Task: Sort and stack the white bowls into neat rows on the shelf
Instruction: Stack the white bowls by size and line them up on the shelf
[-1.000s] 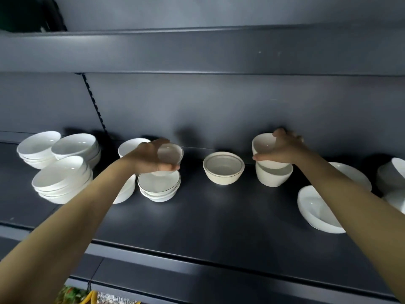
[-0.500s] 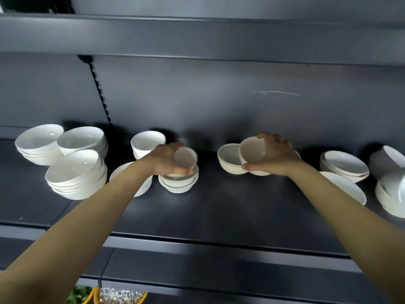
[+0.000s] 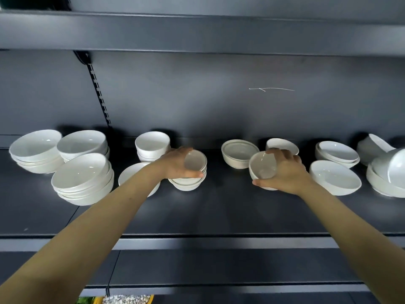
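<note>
Our left grip (image 3: 175, 165) clasps a line-rimmed white ceramic bowl (image 3: 195, 159); our right grip (image 3: 287, 173) clasps a plain white ceramic bowl (image 3: 262, 165). Both mouths tilt toward us.

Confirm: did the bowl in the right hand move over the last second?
Yes. The held bowl came off the back bowl, forward and leftward, toward the rimmed bowl.

No word, number or brand can be read on the bowls (image 3: 81, 170) or the shelf (image 3: 219, 211). The back panel (image 3: 197, 95) bears only a thin white scratch (image 3: 271, 89), upper right of centre.
</note>
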Demonstrator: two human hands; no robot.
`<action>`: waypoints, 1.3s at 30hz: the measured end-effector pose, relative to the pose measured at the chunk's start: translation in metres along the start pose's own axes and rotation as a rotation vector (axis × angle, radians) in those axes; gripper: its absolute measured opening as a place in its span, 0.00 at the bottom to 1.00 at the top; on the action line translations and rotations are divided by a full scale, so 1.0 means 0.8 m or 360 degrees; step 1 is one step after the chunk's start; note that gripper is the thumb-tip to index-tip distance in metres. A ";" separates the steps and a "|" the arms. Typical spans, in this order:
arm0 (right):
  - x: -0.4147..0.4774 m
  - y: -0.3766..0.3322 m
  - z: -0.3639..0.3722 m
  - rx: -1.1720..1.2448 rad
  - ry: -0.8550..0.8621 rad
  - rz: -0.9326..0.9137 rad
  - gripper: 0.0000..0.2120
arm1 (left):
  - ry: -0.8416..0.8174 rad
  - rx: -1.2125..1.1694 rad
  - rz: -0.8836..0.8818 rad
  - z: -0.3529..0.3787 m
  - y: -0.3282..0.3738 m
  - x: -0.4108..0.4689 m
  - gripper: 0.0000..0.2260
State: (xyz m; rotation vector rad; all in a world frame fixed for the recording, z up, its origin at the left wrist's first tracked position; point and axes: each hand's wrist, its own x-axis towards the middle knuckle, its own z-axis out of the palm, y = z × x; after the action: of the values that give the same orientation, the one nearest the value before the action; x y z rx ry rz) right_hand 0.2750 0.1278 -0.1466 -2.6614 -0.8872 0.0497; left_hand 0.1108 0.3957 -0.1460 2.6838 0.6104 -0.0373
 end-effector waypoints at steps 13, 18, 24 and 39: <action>0.001 0.008 0.016 0.0050 -0.0103 -0.0037 0.46 | 0.0079 0.0057 -0.0023 0.010 -0.002 0.004 0.43; 0.010 0.024 0.009 0.0163 -0.0306 -0.0075 0.49 | -0.0003 0.0100 -0.0116 0.002 0.002 0.009 0.44; 0.023 0.042 0.005 0.0127 -0.0387 -0.0192 0.50 | -0.0175 0.0159 -0.0276 -0.007 0.015 0.013 0.46; 0.040 0.064 0.013 0.0145 -0.0375 -0.0374 0.50 | 0.0066 0.0518 -0.0462 0.018 0.051 -0.003 0.47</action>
State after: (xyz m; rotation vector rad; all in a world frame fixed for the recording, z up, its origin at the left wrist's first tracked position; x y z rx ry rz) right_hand 0.3292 0.1117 -0.1707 -2.4837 -1.2350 0.3449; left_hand 0.1265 0.3551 -0.1443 2.8830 1.0860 -0.1738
